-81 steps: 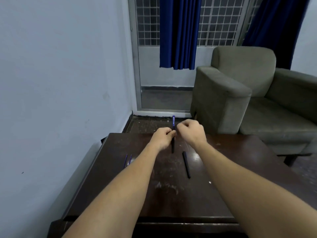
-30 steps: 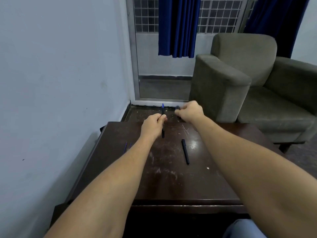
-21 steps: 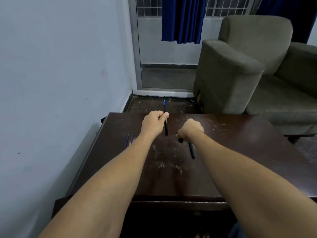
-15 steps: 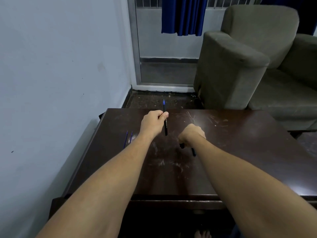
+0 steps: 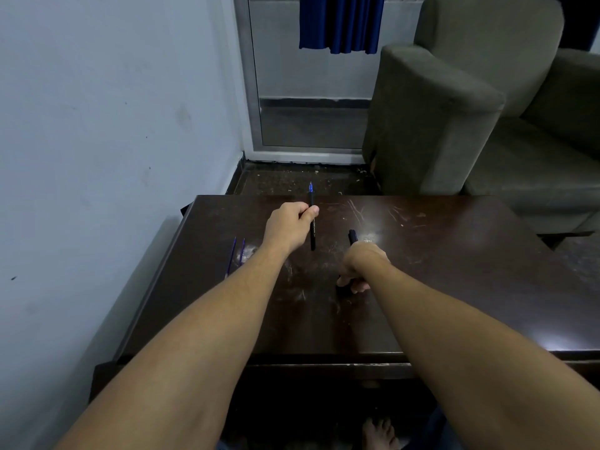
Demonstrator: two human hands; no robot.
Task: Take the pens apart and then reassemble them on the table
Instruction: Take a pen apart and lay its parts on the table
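My left hand [image 5: 289,228] grips a black pen [image 5: 312,233] and holds it upright over the far part of the dark wooden table [image 5: 461,261]. Its uncapped blue tip [image 5: 311,188] points up. My right hand [image 5: 361,264] is down on the table with its fingers closed on a small black piece [image 5: 343,289], seemingly the pen cap. A second black pen [image 5: 352,237] lies on the table. Only its far end shows, as my right hand covers the rest. Two thin blue refills [image 5: 236,254] lie side by side near the left edge.
A pale wall runs along the left side of the table. A grey-green armchair [image 5: 435,125] stands beyond the far right corner, with a door and a blue curtain [image 5: 339,24] behind. A bare foot [image 5: 380,431] shows under the near edge.
My right hand pulled the cap off the upright pen, then came down to the table over the lying pen and drew toward me. My left hand kept the uncapped pen upright. The view tilted downward.
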